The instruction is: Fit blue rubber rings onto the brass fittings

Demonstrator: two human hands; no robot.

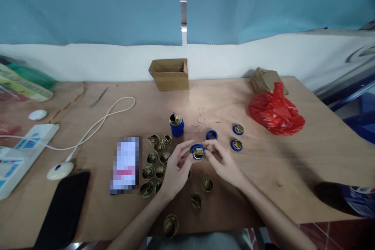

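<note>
My left hand (177, 168) and my right hand (224, 163) pinch a blue ring with a round brass piece in it (198, 151) from either side, just above the table. Behind it lies a blue ring (211, 134) without brass in it. To the right are two blue rings fitted with brass pieces, one farther back (238, 129) and one nearer (236, 145). A stack of blue rings (177, 129) carries a brass piece (175, 119) on top. Several loose round brass pieces (152, 159) lie beside my left hand, partly hidden by it. Others (207, 184) lie below my hands.
Thin bent wires (200, 119) are scattered behind the rings. A cardboard box (171, 80) and a red plastic bag (275, 113) stand farther back. On the left are a blurred-out screen (125, 165), a black phone (64, 209), a white cable (96, 125) and a power strip (23, 156). A bottle (345, 198) lies right.
</note>
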